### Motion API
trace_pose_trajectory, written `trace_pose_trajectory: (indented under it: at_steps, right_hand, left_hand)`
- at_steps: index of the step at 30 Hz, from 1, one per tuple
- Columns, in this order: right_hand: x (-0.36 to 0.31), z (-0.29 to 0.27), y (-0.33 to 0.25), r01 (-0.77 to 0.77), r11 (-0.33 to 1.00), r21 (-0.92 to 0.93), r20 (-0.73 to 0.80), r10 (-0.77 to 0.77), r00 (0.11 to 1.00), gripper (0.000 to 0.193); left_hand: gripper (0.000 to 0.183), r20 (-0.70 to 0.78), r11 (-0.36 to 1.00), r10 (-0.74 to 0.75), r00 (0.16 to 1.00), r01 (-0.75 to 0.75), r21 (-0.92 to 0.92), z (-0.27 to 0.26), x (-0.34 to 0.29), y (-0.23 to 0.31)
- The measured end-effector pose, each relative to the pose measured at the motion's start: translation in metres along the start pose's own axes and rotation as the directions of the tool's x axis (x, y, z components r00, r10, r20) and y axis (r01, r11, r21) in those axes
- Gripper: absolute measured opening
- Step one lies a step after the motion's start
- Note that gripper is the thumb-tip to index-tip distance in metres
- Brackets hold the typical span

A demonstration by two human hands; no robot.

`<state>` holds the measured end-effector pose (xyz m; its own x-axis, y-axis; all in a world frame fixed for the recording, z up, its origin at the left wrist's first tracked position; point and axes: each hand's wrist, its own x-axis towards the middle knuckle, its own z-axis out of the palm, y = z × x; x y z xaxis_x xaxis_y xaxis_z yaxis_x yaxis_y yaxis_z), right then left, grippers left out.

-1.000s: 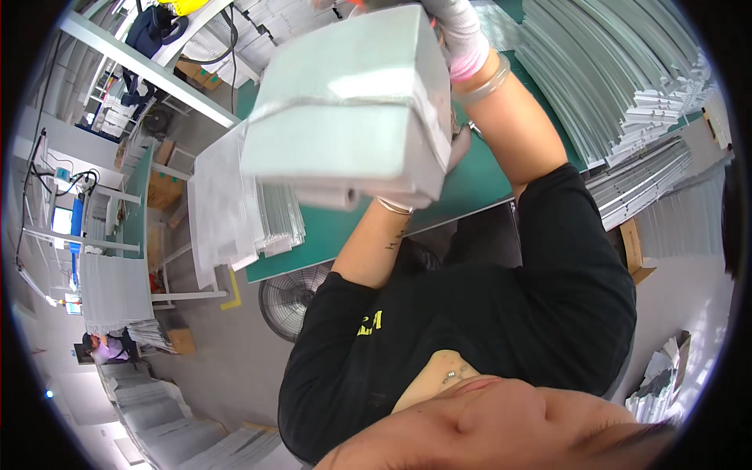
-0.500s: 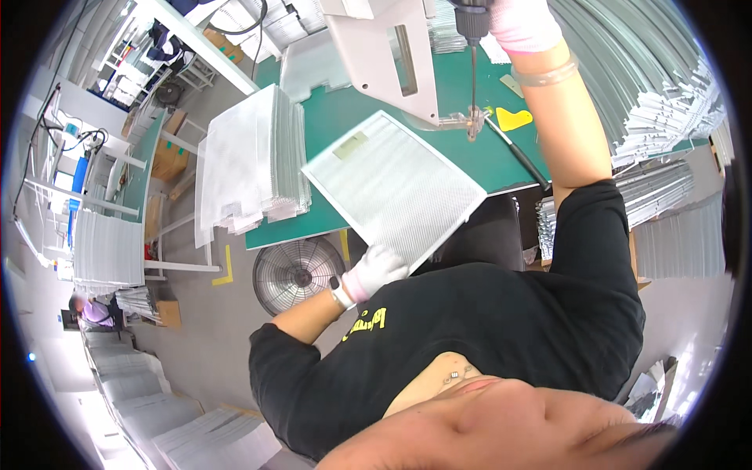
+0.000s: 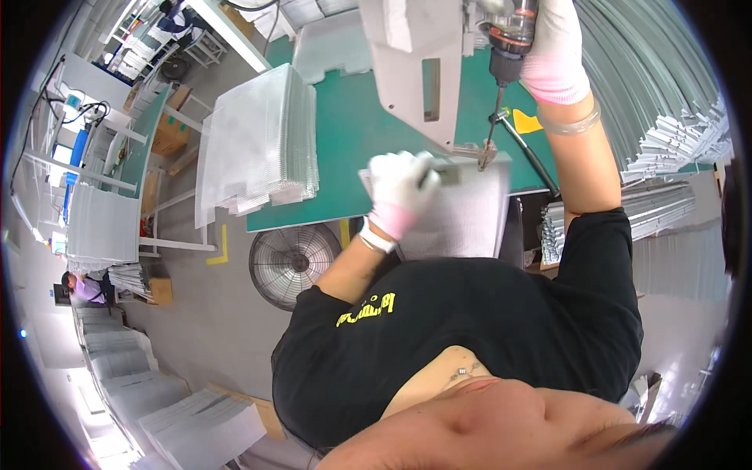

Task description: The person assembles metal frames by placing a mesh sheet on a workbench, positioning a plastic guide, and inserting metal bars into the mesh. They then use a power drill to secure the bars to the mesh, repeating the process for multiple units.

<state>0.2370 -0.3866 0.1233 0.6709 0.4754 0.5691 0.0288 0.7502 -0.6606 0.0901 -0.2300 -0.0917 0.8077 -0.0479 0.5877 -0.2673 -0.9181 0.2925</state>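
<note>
My right hand, in a white glove, is wrapped round a power drill at the top; part of its grip is hidden. The long bit points down to a clear guide on the grey machine arm. Under that guide lies the far right corner of a framed mesh panel, blurred by motion, its near edge against my body. My gloved left hand is closed at the panel's left side, fingers curled and smeared. Close to its fingertips is a small grey-green patch on the panel.
On the green table, a stack of mesh sheets stands at the left. A hammer and a yellow scraper lie right of the guide. Metal strips fill the right side. A floor fan stands below the table edge.
The panel has turned and moved right and away, so its corner now meets the guide. My left hand has moved up along it. The drill appears slightly lower and further right.
</note>
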Motion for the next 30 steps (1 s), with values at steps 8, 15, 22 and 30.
trace_pose_trajectory:
  at_steps: [8, 15, 22, 30]
  right_hand:
    - [-0.044, 0.015, 0.013, -0.082, 0.996, 0.024, -0.068, 0.084, 0.994, 0.058]
    - [-0.051, 0.011, 0.031, -0.003, 1.0, 0.028, -0.035, 0.004, 0.999, 0.063]
    - [-0.091, -0.006, 0.068, -0.177, 0.955, -0.238, 0.036, 0.19, 0.981, 0.072]
    - [-0.092, -0.01, 0.075, -0.201, 0.979, 0.021, 0.258, 0.189, 0.948, 0.08]
  left_hand:
    - [0.031, -0.093, 0.997, 0.012, 0.996, -0.02, -0.081, -0.009, -0.022, 0.056]
    - [0.035, -0.057, 0.999, 0.019, 0.998, -0.022, -0.048, -0.02, -0.018, 0.061]
    - [0.037, 0.185, 0.98, -0.026, 0.982, 0.061, -0.19, -0.011, -0.025, 0.06]
    - [0.042, 0.13, 0.885, 0.026, 0.991, 0.037, -0.464, 0.011, -0.042, 0.057]
